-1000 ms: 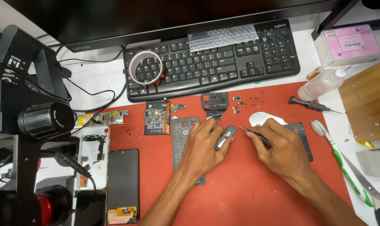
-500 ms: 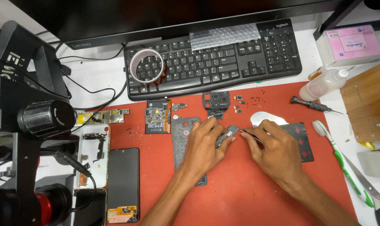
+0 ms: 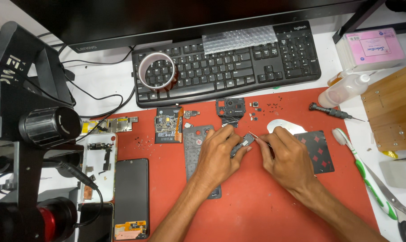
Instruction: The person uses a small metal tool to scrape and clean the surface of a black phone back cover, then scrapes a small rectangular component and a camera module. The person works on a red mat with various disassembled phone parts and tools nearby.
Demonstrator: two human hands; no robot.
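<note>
My left hand (image 3: pixel 221 152) pinches a small dark phone part (image 3: pixel 247 141) above the red work mat (image 3: pixel 256 210). My right hand (image 3: pixel 288 157) grips thin metal tweezers (image 3: pixel 256 136) whose tip touches that part. Beneath my left hand lies a grey phone back frame (image 3: pixel 195 143). A phone circuit board (image 3: pixel 167 125) rests left of it, and a black camera bracket (image 3: pixel 230 107) sits just beyond my fingers.
A black keyboard (image 3: pixel 239 67) with a tape roll (image 3: pixel 156 71) lies at the back. A phone screen (image 3: pixel 131 192) and white frame (image 3: pixel 100 161) sit left by a microscope (image 3: pixel 28 116). A screwdriver (image 3: pixel 333 112), bottle (image 3: pixel 344 89), playing card (image 3: pixel 319 150), toothbrush (image 3: pixel 364 175) and wooden box (image 3: pixel 391 112) are right.
Both hands stay together over the small part with only slight shifts of the fingers and tweezers. Nothing else has moved.
</note>
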